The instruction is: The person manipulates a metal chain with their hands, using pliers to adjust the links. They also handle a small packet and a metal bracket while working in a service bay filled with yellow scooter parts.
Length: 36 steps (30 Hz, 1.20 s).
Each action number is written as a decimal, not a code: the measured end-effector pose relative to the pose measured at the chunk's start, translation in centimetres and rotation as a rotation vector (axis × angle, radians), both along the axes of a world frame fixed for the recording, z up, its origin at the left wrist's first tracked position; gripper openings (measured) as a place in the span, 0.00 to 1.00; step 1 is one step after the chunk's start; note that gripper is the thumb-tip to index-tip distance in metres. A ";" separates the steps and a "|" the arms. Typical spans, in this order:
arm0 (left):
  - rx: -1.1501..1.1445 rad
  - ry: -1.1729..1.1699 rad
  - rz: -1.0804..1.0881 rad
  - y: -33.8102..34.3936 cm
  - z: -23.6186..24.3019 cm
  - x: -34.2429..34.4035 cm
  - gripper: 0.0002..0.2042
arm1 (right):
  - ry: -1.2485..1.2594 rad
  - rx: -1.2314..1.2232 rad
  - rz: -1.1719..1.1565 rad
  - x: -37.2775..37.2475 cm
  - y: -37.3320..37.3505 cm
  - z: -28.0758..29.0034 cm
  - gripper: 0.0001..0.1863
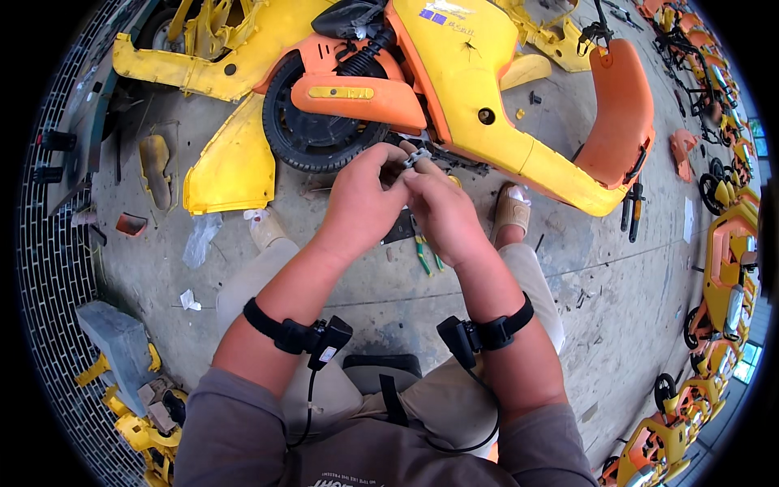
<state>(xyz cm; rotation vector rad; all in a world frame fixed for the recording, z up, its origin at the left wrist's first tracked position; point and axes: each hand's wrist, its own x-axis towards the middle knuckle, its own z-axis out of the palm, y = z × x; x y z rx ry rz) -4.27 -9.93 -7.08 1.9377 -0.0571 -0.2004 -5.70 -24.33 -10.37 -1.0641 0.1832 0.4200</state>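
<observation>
Both of my hands meet in front of the scooter's wheel. My left hand [363,195] is closed, its thumb and fingers at a small grey metal part [418,157]. From the other side, my right hand [441,204] pinches the same part, its thumb tip against the left fingers. My own fingers hide much of the part, and I cannot tell its exact kind. Just beyond lies a yellow and orange electric scooter [466,65] on its side, with a black wheel [284,122] and an orange swingarm cover [357,101]. Pliers with green handles [422,256] lie on the floor below my hands.
Loose yellow body panels [235,166] lie at the left. Two screwdriver-like tools [635,213] rest by the orange shield [621,105]. A grey box [122,349] stands at lower left by the brick wall. More scooters [726,276] line the right.
</observation>
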 end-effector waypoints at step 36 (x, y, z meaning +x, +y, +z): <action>-0.475 0.054 -0.119 2.2 1.1 1.2 0.26 | -0.021 0.301 -0.146 0.4 -0.4 2.8 0.23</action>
